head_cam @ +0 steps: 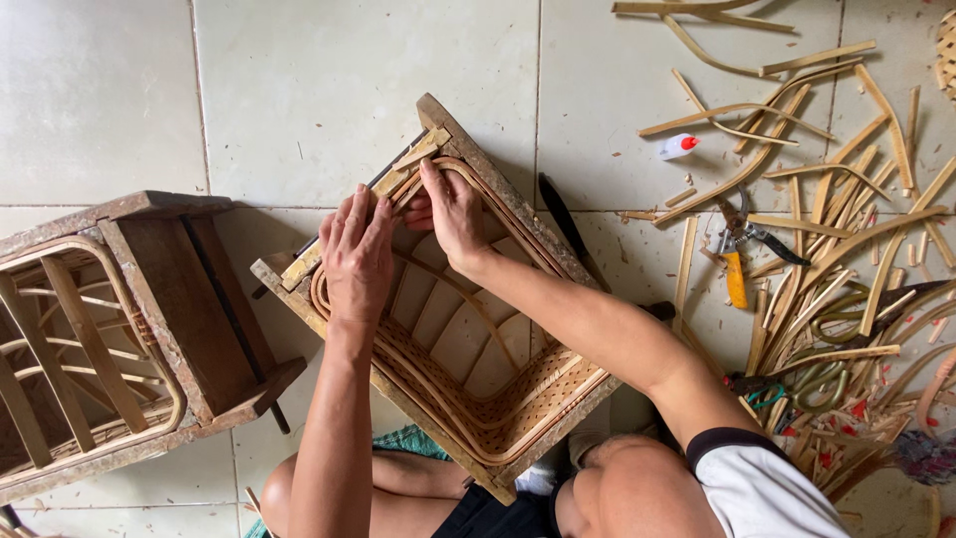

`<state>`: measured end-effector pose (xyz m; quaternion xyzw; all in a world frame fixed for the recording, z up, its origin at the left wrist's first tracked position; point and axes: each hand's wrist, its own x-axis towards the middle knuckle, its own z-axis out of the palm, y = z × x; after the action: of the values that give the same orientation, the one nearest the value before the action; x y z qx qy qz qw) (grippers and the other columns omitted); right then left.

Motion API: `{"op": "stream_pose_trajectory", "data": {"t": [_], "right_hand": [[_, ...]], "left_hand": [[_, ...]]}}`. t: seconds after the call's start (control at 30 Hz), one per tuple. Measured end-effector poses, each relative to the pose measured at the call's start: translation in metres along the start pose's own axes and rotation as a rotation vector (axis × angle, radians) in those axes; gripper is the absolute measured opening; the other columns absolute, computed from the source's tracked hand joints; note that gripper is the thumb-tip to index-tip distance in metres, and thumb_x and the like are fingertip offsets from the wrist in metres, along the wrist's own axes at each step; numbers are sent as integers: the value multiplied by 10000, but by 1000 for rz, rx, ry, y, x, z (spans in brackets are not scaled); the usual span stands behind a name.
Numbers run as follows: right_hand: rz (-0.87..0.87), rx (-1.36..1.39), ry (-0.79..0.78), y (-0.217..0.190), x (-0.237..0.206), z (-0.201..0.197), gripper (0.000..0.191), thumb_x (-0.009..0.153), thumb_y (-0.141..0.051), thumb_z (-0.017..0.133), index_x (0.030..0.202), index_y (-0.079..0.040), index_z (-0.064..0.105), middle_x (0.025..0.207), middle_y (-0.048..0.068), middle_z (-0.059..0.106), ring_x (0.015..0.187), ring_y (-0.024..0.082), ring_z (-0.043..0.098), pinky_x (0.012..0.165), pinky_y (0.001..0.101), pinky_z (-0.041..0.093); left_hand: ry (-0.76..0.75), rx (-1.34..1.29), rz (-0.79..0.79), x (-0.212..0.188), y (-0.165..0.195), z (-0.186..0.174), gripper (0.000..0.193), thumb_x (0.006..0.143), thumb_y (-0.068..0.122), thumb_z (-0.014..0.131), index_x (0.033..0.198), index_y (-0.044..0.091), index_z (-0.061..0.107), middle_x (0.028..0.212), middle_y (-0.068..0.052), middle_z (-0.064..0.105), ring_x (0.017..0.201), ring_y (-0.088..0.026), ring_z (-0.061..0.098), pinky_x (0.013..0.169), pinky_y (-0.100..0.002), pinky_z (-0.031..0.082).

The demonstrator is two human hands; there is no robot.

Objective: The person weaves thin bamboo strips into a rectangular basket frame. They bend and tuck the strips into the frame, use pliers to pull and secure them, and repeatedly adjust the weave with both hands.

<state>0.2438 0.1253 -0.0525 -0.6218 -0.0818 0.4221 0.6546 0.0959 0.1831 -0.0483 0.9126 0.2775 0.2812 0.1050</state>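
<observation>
A square wooden mould frame (pixel 546 231) lies tilted on the tiled floor between my knees, with a half-woven rattan basket (pixel 468 344) fitted inside it. My left hand (pixel 356 254) lies flat, fingers together, pressing the rattan rim against the frame's upper-left side. My right hand (pixel 448 209) reaches into the top corner, fingers curled on the rattan rim strip (pixel 495 199) there. Both forearms cross over the basket's inside.
A second wooden mould (pixel 149 319) with a rattan frame inside stands at the left. Right of me lie many rattan strips (pixel 846 189), yellow-handled pliers (pixel 735 261), scissors (pixel 812 384), a small glue bottle (pixel 678 146) and a dark blade (pixel 560 214) beside the frame.
</observation>
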Motion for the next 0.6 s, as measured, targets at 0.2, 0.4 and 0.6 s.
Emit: {"op": "stream_pose_trajectory", "data": {"t": [0.2, 0.4, 0.6], "right_hand": [[32, -29, 70, 12, 1, 0, 618, 939, -640, 597, 1001, -27, 651, 729, 92, 655, 569, 179, 655, 508, 322, 578], [165, 183, 126, 7, -7, 0, 793, 849, -649, 644, 1358, -65, 473, 1220, 125, 656, 1106, 184, 646, 960, 346, 528], [298, 342, 286, -10, -5, 19, 885, 823, -615, 691, 1420, -18, 427, 1271, 157, 633, 1122, 213, 635, 1005, 359, 524]], "left_hand": [[16, -29, -7, 1, 1, -1, 241, 999, 55, 736, 1240, 57, 743, 1360, -195, 682, 1256, -321, 647, 1061, -453, 485], [46, -62, -10, 2, 3, -1, 238, 992, 78, 747, 1230, 72, 740, 1338, -196, 684, 1233, -332, 655, 1031, -455, 497], [22, -51, -17, -3, 4, -1, 257, 1007, 90, 749, 1259, 44, 724, 1342, -213, 682, 1232, -346, 652, 1028, -461, 491]]}}
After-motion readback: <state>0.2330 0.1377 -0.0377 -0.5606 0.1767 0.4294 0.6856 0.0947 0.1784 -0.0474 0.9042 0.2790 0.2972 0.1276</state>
